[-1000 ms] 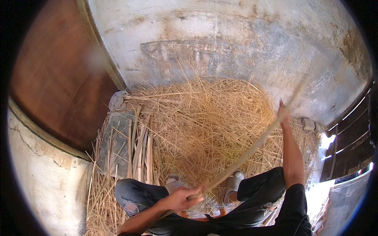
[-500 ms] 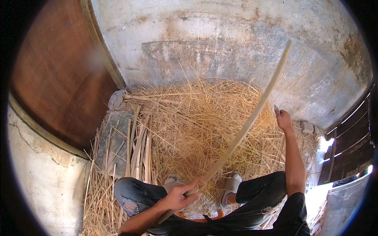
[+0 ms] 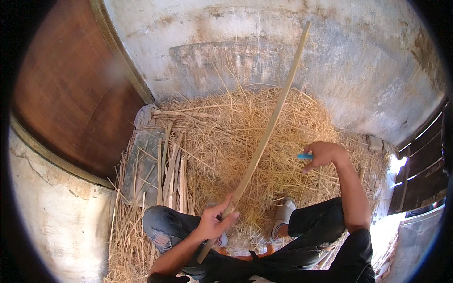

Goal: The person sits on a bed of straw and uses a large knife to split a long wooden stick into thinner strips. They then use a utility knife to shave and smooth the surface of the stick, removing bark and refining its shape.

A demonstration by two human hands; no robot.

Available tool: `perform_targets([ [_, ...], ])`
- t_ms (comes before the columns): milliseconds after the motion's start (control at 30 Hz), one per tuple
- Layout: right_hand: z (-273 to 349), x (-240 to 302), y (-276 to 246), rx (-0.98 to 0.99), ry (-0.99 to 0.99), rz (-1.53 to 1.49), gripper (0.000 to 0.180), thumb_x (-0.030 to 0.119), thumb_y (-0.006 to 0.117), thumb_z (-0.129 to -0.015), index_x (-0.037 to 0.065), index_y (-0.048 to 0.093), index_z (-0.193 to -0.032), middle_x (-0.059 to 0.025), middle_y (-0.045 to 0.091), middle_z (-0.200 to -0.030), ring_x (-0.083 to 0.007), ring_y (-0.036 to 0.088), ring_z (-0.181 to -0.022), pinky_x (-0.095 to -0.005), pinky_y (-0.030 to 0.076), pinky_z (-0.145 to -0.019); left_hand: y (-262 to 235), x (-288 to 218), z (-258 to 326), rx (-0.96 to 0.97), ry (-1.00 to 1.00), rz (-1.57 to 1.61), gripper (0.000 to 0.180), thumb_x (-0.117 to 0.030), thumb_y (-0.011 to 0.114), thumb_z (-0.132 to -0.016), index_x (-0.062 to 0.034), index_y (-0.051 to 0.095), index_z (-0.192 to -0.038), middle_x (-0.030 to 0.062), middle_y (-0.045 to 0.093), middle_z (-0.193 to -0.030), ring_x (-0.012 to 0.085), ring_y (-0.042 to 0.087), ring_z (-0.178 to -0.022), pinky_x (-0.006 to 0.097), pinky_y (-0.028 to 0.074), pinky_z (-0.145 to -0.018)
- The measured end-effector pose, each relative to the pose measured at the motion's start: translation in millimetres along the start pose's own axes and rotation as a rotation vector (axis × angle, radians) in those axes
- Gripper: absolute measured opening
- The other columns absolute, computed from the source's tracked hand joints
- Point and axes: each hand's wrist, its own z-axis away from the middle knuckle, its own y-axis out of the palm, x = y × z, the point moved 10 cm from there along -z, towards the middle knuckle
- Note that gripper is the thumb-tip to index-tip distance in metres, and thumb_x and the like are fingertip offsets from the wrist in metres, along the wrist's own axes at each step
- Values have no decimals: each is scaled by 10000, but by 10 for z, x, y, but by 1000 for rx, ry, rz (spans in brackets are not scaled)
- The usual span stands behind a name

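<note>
My left hand (image 3: pixel 216 220) is closed around the lower part of a long, pale bamboo strip (image 3: pixel 269 129). The strip slants up and to the right over the straw pile, and its short lower end juts out below my fist near my lap. To the right of the strip, apart from it, my right hand (image 3: pixel 328 154) is bent at the wrist and closed on a small bright-blue object (image 3: pixel 304 156). Only a stub of that object shows past the fingers, so its kind cannot be made out.
A heap of straw-like shavings (image 3: pixel 226 137) covers the floor before me. Several split strips (image 3: pixel 172 177) and a grey slab (image 3: pixel 141 172) lie at left. Beyond are a stained wall (image 3: pixel 236 56) and a brown door panel (image 3: pixel 75 89). Dark slats (image 3: pixel 420 174) stand at right.
My right hand has come inward to the left and turned, showing the blue object. The bamboo strip has swung upward and left, more upright, and turned in my left hand.
</note>
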Motion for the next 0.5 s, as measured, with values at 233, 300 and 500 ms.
perform_targets([
  [233,69,-27,64,-39,60,48,425,372,732,-853,67,688,-1146,-186,711,-991,-354,674,-954,-444,518,-822,-51,76,19,-42,-84,49,613,-66,696,-930,62,426,-1465,-55,544,-706,12,477,-614,198,400,-546],
  [300,126,-23,-20,-174,-12,2,364,305,716,-870,73,676,-1147,-188,710,-951,-356,678,-912,-450,518,-795,-45,136,30,-55,-113,116,606,-67,692,-934,67,427,-1462,-54,551,-718,14,477,-617,198,402,-549],
  [500,276,302,-216,-292,-107,-173,307,182,708,-876,81,631,-1156,-185,694,-850,-362,676,-788,-446,515,-708,-11,127,-5,-52,-75,159,621,-39,657,-952,33,374,-1500,-48,537,-744,20,455,-610,204,397,-538],
])
